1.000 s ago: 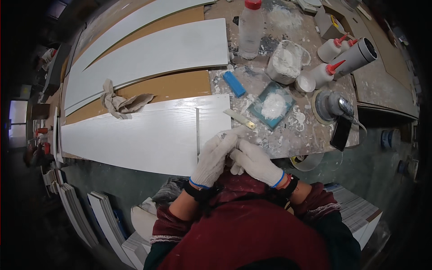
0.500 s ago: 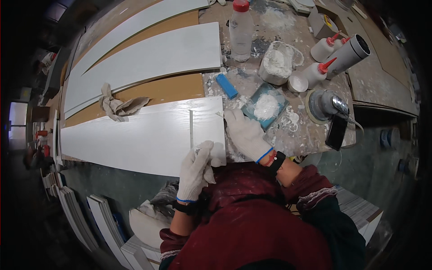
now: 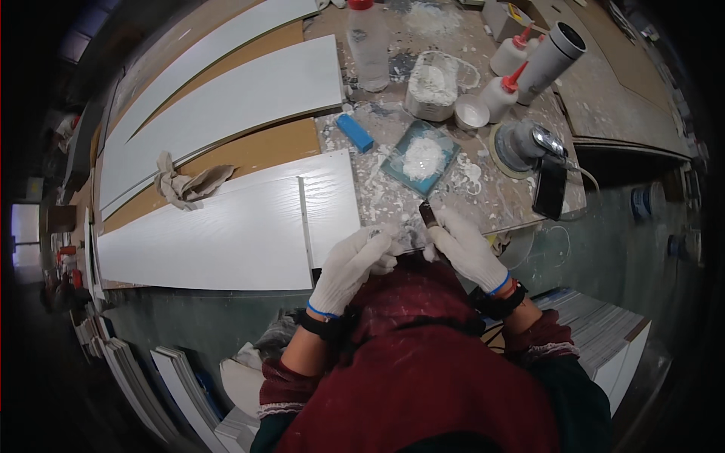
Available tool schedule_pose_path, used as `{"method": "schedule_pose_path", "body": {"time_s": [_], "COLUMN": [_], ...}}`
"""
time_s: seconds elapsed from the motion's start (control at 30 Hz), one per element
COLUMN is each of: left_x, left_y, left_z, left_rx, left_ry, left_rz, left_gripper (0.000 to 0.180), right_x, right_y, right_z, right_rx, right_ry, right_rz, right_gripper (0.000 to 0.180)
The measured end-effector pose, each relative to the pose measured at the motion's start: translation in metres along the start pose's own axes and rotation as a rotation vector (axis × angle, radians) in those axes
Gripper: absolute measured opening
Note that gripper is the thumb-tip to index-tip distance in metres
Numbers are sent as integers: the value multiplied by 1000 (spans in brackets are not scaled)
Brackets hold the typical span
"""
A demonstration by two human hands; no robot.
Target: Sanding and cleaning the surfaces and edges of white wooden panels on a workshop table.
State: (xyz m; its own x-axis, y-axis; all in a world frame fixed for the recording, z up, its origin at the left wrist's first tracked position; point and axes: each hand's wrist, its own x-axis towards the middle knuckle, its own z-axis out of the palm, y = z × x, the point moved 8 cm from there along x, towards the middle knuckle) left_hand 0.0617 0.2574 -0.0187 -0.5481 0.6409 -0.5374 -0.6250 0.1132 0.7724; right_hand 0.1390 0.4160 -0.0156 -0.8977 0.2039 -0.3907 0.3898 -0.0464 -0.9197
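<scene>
Both my hands wear white knit gloves and meet at the table's near edge. My right hand [image 3: 462, 243] is closed round a short, dark, flat tool [image 3: 428, 214] whose end sticks out toward the far side; its exact kind does not show. Beside it, my left hand [image 3: 355, 260] has its fingers bent together near the white panel's right end; whatever they hold is hidden. The white wood-grained panel [image 3: 219, 245] lies to the left, crossed by a narrow groove [image 3: 303, 219]. Just beyond my right hand rests a blue-green palette [image 3: 399, 167] with white paste [image 3: 424, 156] on it.
A blue block [image 3: 355, 133], tub of white paste [image 3: 432, 87], small cup [image 3: 472, 112], red-tipped squeeze bottles [image 3: 500, 98], grey flask [image 3: 553, 64], sander [image 3: 521, 147] and phone [image 3: 550, 189] stand beyond and right. A crumpled cloth [image 3: 189, 181] lies on the panels [image 3: 226, 113].
My right hand has drawn back from the panel's right end toward me, the dark tool now showing in it. My left hand has come off the panel and moved right, close to it.
</scene>
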Motion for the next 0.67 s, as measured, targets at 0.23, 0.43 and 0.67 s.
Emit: {"method": "schedule_pose_path", "body": {"time_s": [0.23, 0.43, 0.67], "left_x": [21, 0, -20], "left_y": [0, -24, -64], "left_z": [115, 158, 185], "left_rx": [449, 673, 823], "left_ry": [-493, -876, -1002], "left_rz": [-106, -177, -219], "left_gripper": [32, 39, 47], "right_x": [-92, -152, -205], "right_y": [22, 33, 67], "right_z": [-42, -22, -6], "right_rx": [315, 352, 535], "right_ry": [371, 592, 796], "right_rz": [58, 45, 50], "right_gripper": [13, 17, 16]}}
